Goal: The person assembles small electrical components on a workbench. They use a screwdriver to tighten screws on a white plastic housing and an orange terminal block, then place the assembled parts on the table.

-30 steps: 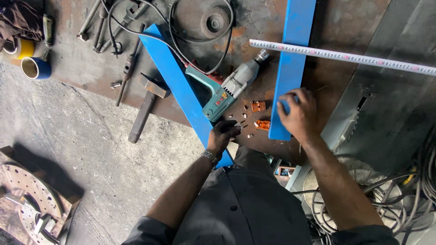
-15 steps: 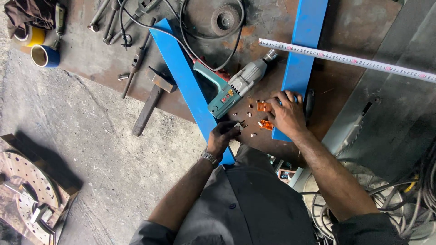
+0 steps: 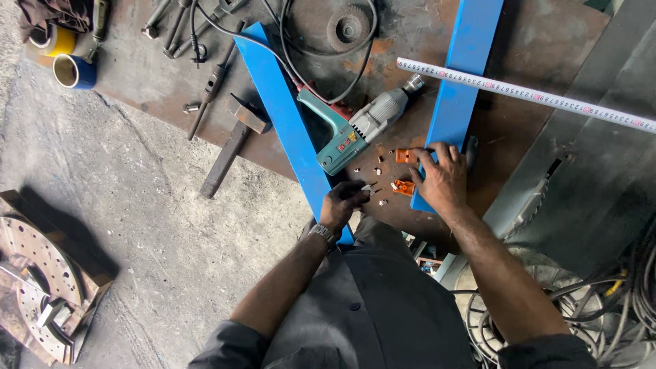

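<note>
Small metal pieces (image 3: pixel 378 179) lie scattered on the rusty bench (image 3: pixel 547 75), in the gap between the two blue steel bars, just below the handle of the electric drill (image 3: pixel 355 130). They look tiny, hard and light, likely to skid or roll on the plate, so each is best pinched between fingertip and thumb rather than scooped. Two orange blocks (image 3: pixel 404 186) sit among them; what they are is too small to tell.

The left hand (image 3: pixel 342 203) is curled with its fingers drawn together around one pale piece, at the lower end of the left blue bar (image 3: pixel 287 116). The right hand (image 3: pixel 443 179) lies spread flat, fingers apart, resting on the lower end of the right blue bar (image 3: pixel 465 61) with its fingertips close to the upper orange block.

A measuring tape (image 3: pixel 526 94) stretches across the right bar and off to the right. Further left on the bench lie a hammer (image 3: pixel 229 147), some rods and a black cable. Two tape rolls (image 3: pixel 65 58) sit at the far left corner, and a drilled metal disc (image 3: pixel 37 266) lies on the floor
</note>
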